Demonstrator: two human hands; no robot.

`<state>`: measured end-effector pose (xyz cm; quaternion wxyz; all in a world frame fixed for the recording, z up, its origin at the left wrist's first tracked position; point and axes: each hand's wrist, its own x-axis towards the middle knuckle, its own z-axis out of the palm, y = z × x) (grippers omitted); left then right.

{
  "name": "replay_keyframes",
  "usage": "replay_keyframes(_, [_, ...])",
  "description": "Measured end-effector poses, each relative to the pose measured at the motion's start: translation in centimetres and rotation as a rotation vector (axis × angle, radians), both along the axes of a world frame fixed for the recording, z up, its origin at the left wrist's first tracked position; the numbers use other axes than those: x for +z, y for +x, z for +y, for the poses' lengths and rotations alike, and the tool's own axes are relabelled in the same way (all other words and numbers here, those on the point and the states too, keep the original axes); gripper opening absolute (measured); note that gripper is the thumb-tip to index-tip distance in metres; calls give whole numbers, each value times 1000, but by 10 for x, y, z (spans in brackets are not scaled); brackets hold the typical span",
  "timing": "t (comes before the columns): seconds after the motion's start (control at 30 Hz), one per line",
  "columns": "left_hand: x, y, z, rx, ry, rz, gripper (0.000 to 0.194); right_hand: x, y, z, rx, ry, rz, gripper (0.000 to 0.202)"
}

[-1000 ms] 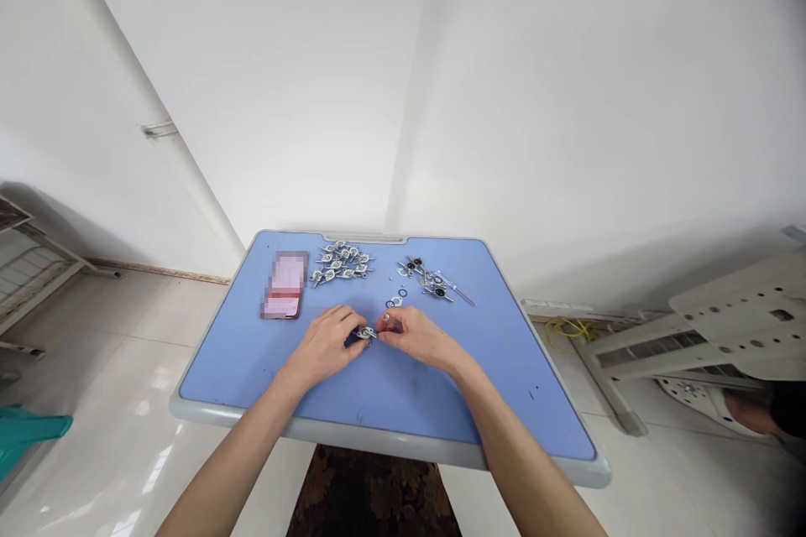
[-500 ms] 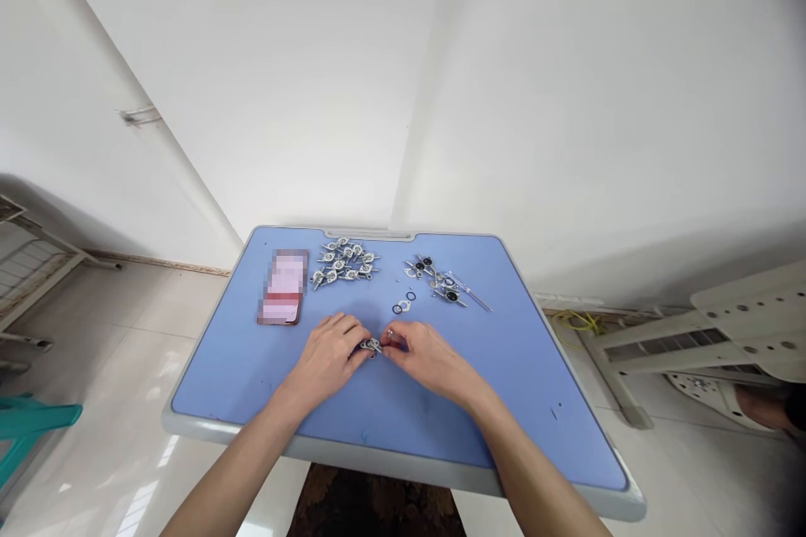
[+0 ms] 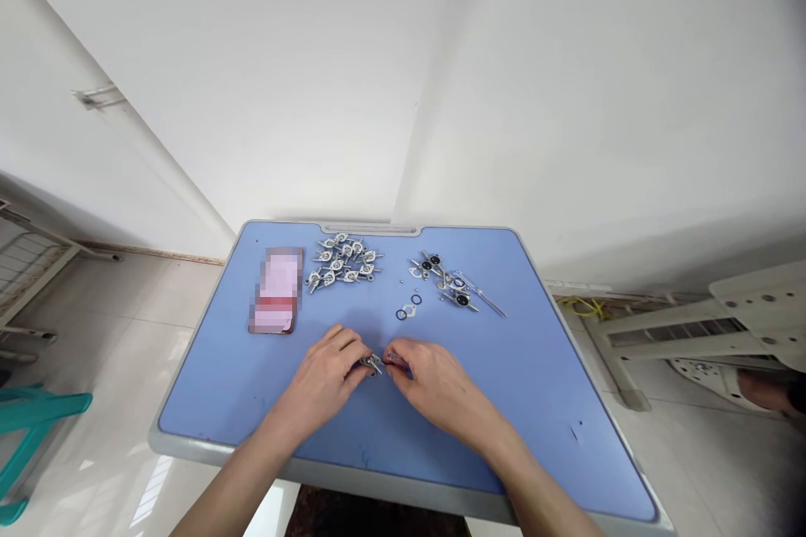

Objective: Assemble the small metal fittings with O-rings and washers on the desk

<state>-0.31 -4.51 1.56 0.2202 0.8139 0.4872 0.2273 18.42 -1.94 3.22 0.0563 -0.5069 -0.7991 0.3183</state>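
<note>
My left hand point(image 3: 324, 373) pinches a small silver metal fitting point(image 3: 374, 364) near the middle of the table, partly covered by the fingers. Close beside it, my right hand point(image 3: 437, 382) is closed, thumb against fingers. A clear, reddish thing point(image 3: 396, 358) shows between them, too covered to name. Just beyond the hands lie two dark rings point(image 3: 416, 299) and a thin flat metal plate point(image 3: 409, 311). Similar silver fittings point(image 3: 337, 265) with oval flanges and stems form a group farther back.
Metal parts with black round faces point(image 3: 463, 299) lie at the back right, beside a thin screwdriver point(image 3: 488, 298) with a clear handle. A phone point(image 3: 275, 292) lies at the left of the blue table point(image 3: 252, 403). A teal stool point(image 3: 44, 411) stands on the floor.
Both hands sit slightly lower in the picture, still together at the fitting. The right fingertips have closed over the clear thing. The camera view has shifted a little.
</note>
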Motion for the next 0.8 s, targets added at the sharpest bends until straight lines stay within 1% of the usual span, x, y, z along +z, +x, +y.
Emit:
replay_keyframes(0.17, [3, 3, -4, 33, -3, 48, 4, 0, 0, -2, 17, 6, -27, 17])
replay_keyframes(0.37, [1, 4, -6, 53, -11, 35, 3, 0, -1, -3, 15, -24, -33, 19])
replay_keyframes(0.63, [2, 6, -5, 3, -11, 22, 2, 8, 1, 0, 14, -48, -37, 23])
replay_keyframes(0.8, [2, 7, -6, -16, 6, 28, 3, 10, 4, 0, 33, -45, -34, 18])
